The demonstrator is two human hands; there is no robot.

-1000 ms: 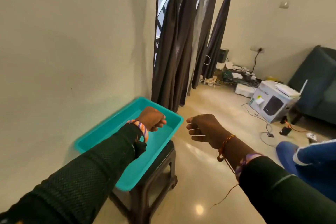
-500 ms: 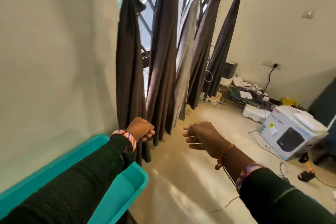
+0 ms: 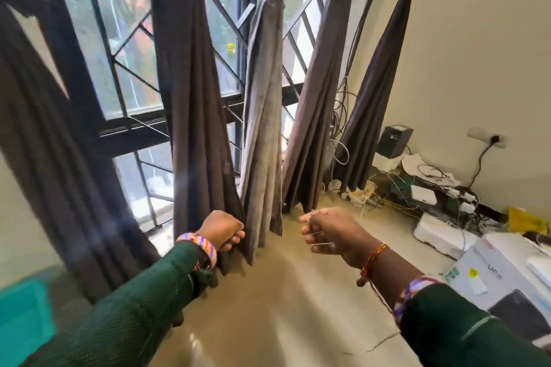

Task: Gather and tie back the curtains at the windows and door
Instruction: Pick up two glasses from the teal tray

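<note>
Several curtains hang at the barred window [image 3: 125,48]. A loose dark curtain [image 3: 190,104] hangs in the middle, and another dark one [image 3: 53,164] is at far left. The grey curtain [image 3: 264,116] is tied near its top. To its right hang a dark curtain [image 3: 316,104] and a tied dark curtain [image 3: 384,68]. My left hand [image 3: 222,231] is a curled fist right in front of the middle dark curtain's lower edge, with no cloth visible in it. My right hand [image 3: 331,232] pinches thin pale threads between its fingers, clear of the curtains.
A teal tray [image 3: 21,325] is at the lower left. A white box [image 3: 504,286] sits at the right. Tangled cables and devices [image 3: 417,191] lie along the wall under a socket [image 3: 489,137]. Bare floor [image 3: 283,301] lies between my arms.
I have moved past the teal tray toward the window. My left fist has come up against the middle dark curtain's lower edge. My right hand keeps holding the threads.
</note>
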